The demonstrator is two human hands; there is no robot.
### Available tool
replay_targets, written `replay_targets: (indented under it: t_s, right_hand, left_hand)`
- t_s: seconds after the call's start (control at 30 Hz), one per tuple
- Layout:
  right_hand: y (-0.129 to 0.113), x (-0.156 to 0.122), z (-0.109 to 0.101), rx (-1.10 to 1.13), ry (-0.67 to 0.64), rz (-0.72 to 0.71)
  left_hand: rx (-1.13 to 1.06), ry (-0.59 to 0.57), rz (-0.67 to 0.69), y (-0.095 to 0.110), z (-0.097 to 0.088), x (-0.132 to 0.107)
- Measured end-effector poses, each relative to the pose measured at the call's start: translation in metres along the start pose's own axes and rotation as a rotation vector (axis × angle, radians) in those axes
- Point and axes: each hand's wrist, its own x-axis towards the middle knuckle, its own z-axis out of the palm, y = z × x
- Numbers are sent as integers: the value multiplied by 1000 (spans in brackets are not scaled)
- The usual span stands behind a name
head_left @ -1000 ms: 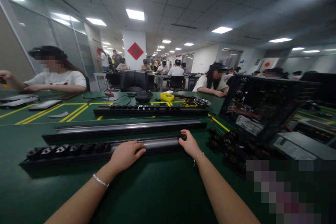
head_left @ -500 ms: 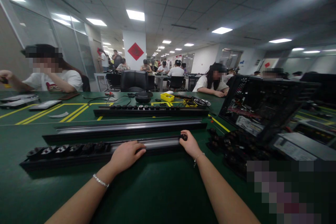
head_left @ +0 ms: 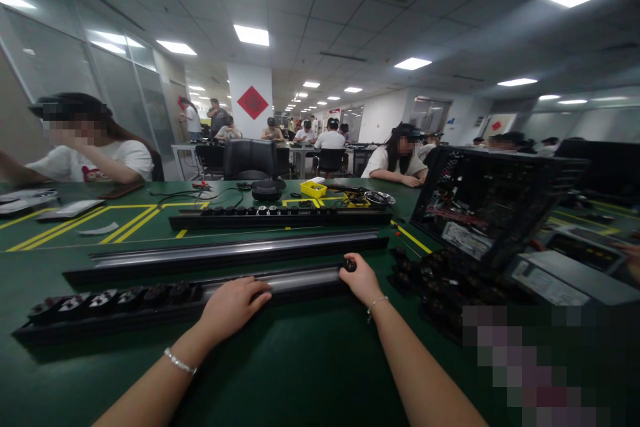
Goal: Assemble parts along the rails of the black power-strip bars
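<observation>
A long black rail (head_left: 300, 280) with a silvery channel lies nearest me on the green table. Several black modules (head_left: 103, 301), some with pale tops, sit in a row in its left part. My left hand (head_left: 233, 307) is closed over the rail's middle, with the fingers across the channel and the thumb along the front. At the right end, my right hand (head_left: 361, 279) pinches a small black module (head_left: 351, 264) just at the rail. Its underside is hidden, so whether it sits in the channel cannot be seen.
Behind lie a second rail (head_left: 230, 253) with a bare channel and a third rail (head_left: 280, 219) with a row of modules. To the right are a pile of black parts (head_left: 445, 283), an open computer case (head_left: 490, 207) and a power supply (head_left: 550, 280). Co-workers sit across the table.
The view has shifted slightly, moving the rails a little left and down in the picture. Both hands keep about the same places on the near rail.
</observation>
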Motion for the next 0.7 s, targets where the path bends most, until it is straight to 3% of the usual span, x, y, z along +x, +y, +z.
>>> replay_targets:
  t_s: [0.23,0.43,0.6,0.7]
  right_hand:
    - [5,2,-5,45,16,69]
    - [13,9,-25,-36,119,151]
    - [14,7,-51,-270,160,60]
    - [25,7,-68,-390,265,-6]
  left_hand:
    - [28,23,-43,-4,4,-1]
    - [73,44,-53,0,6,-1]
    - [154,74,-86,7,10,0]
    - [186,117,-113,14,14,1]
